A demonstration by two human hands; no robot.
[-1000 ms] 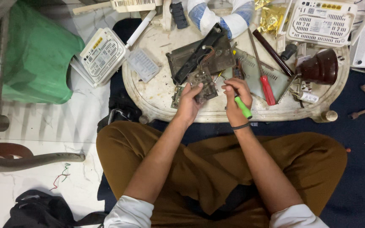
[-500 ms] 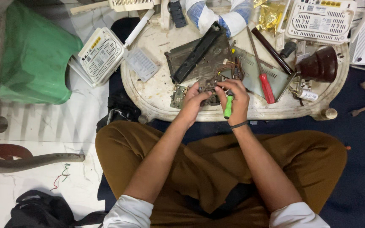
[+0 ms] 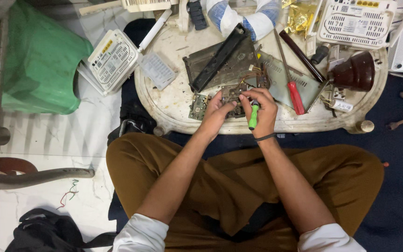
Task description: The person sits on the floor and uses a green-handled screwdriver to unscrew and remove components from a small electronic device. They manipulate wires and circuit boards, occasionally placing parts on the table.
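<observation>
On the white tray (image 3: 178, 100), both hands (image 3: 215, 109) (image 3: 263, 109) hold a circuit board (image 3: 233, 95).

Green-handled screwdriver (image 3: 253, 117) upright over brown circuit board (image 3: 233, 95) at table edge.

On the oval off-white surface (image 3: 173, 100), the small brown circuit board (image 3: 233, 95) lies at the near edge, a red-handled screwdriver (image 3: 291, 77) right of it, a black oblong casing (image 3: 218, 58) behind it, a white vented router box (image 3: 114, 59) far left, off the rim.
</observation>
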